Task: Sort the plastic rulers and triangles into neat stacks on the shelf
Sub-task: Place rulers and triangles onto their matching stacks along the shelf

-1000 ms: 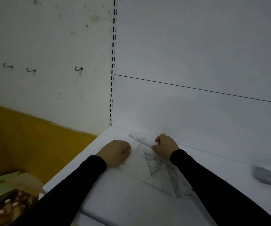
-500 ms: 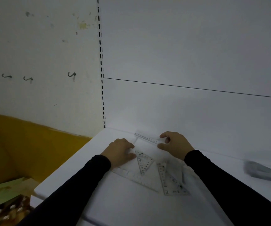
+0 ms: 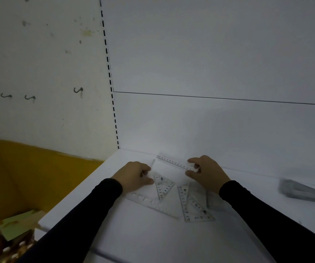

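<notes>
Clear plastic pieces lie on the white shelf (image 3: 133,234). My right hand (image 3: 207,172) pinches the right end of a straight ruler (image 3: 173,162) near the back panel. My left hand (image 3: 133,176) rests with curled fingers on the upper corner of a small triangle (image 3: 163,187). That triangle overlaps a large clear triangle (image 3: 152,203), which my left hand partly hides. Another triangle (image 3: 193,205) lies to the right, below my right hand.
A grey wedge-shaped object (image 3: 304,192) lies on the shelf at far right. Left of the shelf edge stand a yellow box wall (image 3: 29,177) and a bin of small items (image 3: 6,240). Hooks (image 3: 78,90) stick out of the left wall.
My right hand has slid right along the straight ruler to its right end. The small triangle has come apart from the right triangle and now sits by my left hand.
</notes>
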### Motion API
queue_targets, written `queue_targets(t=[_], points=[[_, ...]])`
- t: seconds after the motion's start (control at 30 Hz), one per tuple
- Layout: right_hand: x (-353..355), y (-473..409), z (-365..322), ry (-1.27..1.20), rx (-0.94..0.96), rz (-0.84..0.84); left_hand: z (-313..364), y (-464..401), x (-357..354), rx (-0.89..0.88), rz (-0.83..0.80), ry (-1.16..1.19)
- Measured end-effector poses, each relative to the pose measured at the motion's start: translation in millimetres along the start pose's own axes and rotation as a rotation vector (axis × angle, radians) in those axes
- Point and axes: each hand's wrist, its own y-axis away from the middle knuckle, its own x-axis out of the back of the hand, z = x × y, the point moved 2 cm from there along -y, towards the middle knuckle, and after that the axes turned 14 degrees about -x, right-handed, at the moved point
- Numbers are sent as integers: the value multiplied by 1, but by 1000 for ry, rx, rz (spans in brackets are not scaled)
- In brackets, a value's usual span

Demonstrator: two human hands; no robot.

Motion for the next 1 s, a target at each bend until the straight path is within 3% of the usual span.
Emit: queue_targets(t=[0.67, 0.8, 1.0], points=[[-8, 3, -2, -33, 49, 1, 0, -1, -1, 155, 33, 154], [-9, 4, 1, -32, 43, 4, 4, 2, -1, 112, 68, 179], [-6, 2, 3, -49, 37, 27, 8, 4, 1, -17, 62, 4]])
